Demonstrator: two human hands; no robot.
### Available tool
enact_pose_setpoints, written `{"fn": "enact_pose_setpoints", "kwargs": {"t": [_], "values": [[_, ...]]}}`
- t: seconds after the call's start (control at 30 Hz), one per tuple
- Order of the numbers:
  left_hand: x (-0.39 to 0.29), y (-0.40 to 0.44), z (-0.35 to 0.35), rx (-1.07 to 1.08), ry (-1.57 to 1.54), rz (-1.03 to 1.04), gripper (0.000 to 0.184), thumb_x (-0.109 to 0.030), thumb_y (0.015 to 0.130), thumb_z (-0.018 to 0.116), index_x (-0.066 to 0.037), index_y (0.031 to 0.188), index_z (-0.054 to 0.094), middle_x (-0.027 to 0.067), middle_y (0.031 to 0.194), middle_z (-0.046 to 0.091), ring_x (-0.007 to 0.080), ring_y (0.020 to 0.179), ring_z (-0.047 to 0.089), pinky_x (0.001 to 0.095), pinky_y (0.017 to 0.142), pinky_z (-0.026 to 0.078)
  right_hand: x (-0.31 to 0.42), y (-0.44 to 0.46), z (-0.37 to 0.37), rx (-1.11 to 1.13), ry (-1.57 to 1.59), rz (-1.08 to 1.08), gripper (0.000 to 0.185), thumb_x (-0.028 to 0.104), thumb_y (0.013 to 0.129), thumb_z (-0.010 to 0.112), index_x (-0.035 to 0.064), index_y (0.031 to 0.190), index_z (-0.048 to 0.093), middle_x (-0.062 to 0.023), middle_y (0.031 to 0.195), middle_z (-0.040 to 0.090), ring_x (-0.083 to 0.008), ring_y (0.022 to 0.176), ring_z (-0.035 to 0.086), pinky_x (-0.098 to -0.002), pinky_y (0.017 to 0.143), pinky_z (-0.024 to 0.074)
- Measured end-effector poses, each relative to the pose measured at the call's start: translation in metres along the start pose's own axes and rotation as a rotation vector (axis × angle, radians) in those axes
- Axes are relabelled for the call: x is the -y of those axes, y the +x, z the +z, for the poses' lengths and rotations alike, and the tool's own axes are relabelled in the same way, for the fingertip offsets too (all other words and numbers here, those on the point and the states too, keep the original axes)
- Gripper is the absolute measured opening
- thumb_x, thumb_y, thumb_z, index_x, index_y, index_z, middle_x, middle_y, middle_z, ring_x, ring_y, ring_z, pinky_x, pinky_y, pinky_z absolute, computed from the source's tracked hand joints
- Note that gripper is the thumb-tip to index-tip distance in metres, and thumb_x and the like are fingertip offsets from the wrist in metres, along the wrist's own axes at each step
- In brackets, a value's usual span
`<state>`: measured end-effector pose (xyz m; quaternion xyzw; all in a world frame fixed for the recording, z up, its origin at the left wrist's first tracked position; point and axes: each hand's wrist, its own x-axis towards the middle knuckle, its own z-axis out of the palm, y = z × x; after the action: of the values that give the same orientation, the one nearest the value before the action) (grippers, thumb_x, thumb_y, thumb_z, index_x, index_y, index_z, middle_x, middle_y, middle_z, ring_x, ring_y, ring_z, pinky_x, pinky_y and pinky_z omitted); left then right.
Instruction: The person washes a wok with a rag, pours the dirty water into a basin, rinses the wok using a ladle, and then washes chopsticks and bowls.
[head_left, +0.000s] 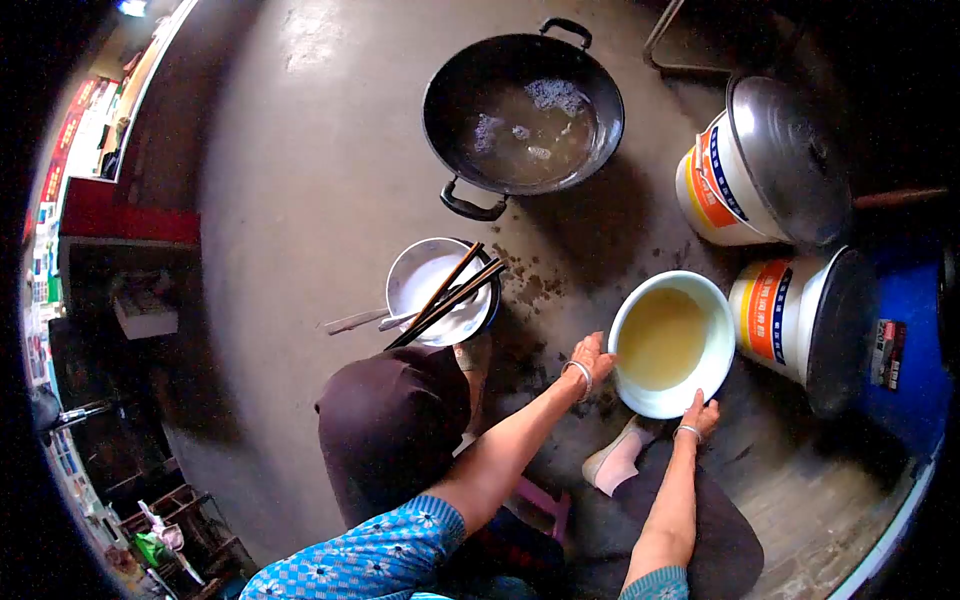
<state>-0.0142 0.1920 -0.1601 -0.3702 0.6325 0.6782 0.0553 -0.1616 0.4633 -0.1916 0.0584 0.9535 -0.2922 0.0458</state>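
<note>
A pale basin [722,350] holds cloudy yellowish liquid, and both hands grip its rim. My left hand [590,362] is closed on the left side of the rim. Nearer to me, my right hand [700,415] is closed on the front edge. To the left stands a white bowl [408,275] with a whitish inside; dark chopsticks [450,300] and a metal utensil handle [355,322] lie across it. Farther ahead sits a black two-handled wok [470,90] with murky water and patches of foam.
Two white buckets with orange labels stand at the right, a far one [700,215] and a near one [750,290], both with dark lids. A blue container [905,340] is beyond them. Wet spots mark the concrete floor [300,130]. Shelves [90,130] line the far left.
</note>
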Motion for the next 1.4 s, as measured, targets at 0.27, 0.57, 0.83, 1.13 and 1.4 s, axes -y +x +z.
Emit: {"fn": "enact_pose_setpoints", "kwargs": {"t": [0.27, 0.57, 0.83, 1.13, 1.4], "values": [[-0.048, -0.041, -0.044, -0.391, 0.294, 0.031, 0.036, -0.027, 0.072, 0.055, 0.001, 0.094, 0.054, 0.0268, 0.098, 0.056, 0.0422, 0.093, 0.053, 0.0472, 0.080, 0.044, 0.016, -0.013, -0.006, -0.440, 0.031, -0.132, 0.024, 0.024, 0.080, 0.057, 0.0024, 0.087, 0.065, -0.0175, 0.082, 0.065, -0.0315, 0.073, 0.062, -0.0403, 0.062, 0.0480], [-0.132, -0.048, -0.164, -0.595, 0.236, -0.014, 0.029, -0.021, 0.070, 0.050, 0.000, 0.085, 0.064, 0.0255, 0.097, 0.060, 0.0402, 0.093, 0.058, 0.0434, 0.080, 0.048, 0.154, -0.076, 0.006, 0.182, 0.759, -0.120, 0.029, -0.005, 0.070, 0.045, 0.0023, 0.095, 0.058, -0.0079, 0.066, 0.058, -0.0136, 0.047, 0.051, -0.0231, 0.041, 0.0425], [-0.128, -0.042, -0.294, -0.872, 0.533, -0.081, 0.037, -0.031, 0.072, 0.060, -0.002, 0.095, 0.064, 0.0203, 0.102, 0.061, 0.0358, 0.094, 0.059, 0.0435, 0.081, 0.048, 0.292, -0.089, 0.014, 0.188, 0.186, -0.610, 0.013, 0.005, 0.074, 0.055, 0.0081, 0.084, 0.063, -0.0135, 0.078, 0.064, -0.0283, 0.074, 0.062, -0.0364, 0.066, 0.0483], [-0.075, 0.012, -0.346, -0.493, 0.343, -0.127, 0.032, -0.030, 0.075, 0.067, -0.001, 0.068, 0.055, 0.0067, 0.059, 0.052, 0.0160, 0.052, 0.052, 0.0297, 0.042, 0.041, 0.383, -0.050, 0.070, 0.182, -0.018, -1.018, 0.025, -0.001, 0.072, 0.049, 0.0069, 0.091, 0.064, -0.0110, 0.092, 0.061, -0.0302, 0.088, 0.056, -0.0385, 0.078, 0.0458], [-0.081, 0.030, -0.292, -0.653, -0.876, -0.092, 0.018, -0.011, 0.084, 0.056, 0.005, 0.090, 0.049, 0.0147, 0.078, 0.058, 0.0241, 0.067, 0.061, 0.0378, 0.060, 0.054, 0.431, 0.004, 0.109, 0.150, -0.230, -1.362, 0.041, -0.004, 0.068, 0.053, 0.0116, 0.105, 0.060, -0.0033, 0.101, 0.058, -0.0262, 0.089, 0.052, -0.0381, 0.075, 0.0444]]}}
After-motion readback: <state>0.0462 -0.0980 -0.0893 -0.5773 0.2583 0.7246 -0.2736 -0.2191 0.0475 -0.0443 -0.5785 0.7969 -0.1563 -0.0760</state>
